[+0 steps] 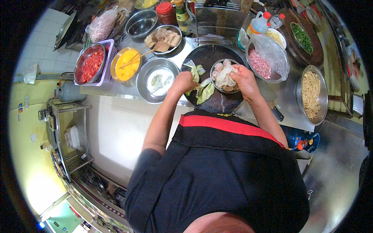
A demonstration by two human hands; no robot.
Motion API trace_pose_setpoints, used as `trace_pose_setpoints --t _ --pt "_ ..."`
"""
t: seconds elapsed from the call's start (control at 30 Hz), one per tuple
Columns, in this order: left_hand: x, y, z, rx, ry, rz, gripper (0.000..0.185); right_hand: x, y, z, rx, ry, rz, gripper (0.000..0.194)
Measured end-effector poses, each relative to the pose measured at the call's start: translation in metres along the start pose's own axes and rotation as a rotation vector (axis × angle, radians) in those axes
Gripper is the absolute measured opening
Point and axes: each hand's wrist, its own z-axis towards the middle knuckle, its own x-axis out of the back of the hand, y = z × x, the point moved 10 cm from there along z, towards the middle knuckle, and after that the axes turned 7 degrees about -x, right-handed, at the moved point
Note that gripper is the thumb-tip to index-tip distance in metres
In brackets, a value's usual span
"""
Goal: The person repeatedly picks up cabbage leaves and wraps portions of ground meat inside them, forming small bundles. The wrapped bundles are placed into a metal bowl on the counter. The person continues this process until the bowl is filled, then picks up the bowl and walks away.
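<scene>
My left hand (185, 82) is at the left side of a round dark chopping board (201, 52), its fingers closed on a pale green cabbage-like leaf (197, 71). Another green leaf (206, 93) lies on the board just right of that hand. My right hand (246, 81) reaches over the right rim of a small metal bowl (213, 84) standing on the board. Its thumb and fingers pinch a thin whitish piece (226, 74), either leaf or plastic film; I cannot tell which. Pale pinkish lumps (217, 68) show in the bowl beside it.
Left of the board stand a metal basin (140, 84), a bowl of beaten egg (128, 59) with chopsticks, and chopped tomato (92, 64). To the right are minced meat (258, 64) under plastic film, a knife (276, 112) and a bowl of pale strips (311, 94). A steel rack (201, 23) stands behind.
</scene>
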Motion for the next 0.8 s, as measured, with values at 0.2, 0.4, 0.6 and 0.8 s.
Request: trace_pose_setpoints --t 0.2,0.4,0.6,0.8 --pt "0.03 0.045 -0.016 -0.111 0.378 -0.773 0.042 -0.023 0.007 -0.003 -0.049 -0.071 0.074 0.025" --pt "-0.023 0.078 -0.024 -0.029 -0.055 -1.62 0.037 -0.035 -0.03 -0.013 0.371 0.088 -0.444 0.018" --pt "-0.025 0.069 -0.024 -0.02 -0.091 -1.832 0.038 -0.027 -0.006 -0.002 0.115 0.026 -0.351 0.023" --pt "-0.001 0.014 -0.012 0.124 0.341 -0.951 0.02 -0.015 -0.048 -0.027 0.58 0.094 -0.773 0.03"
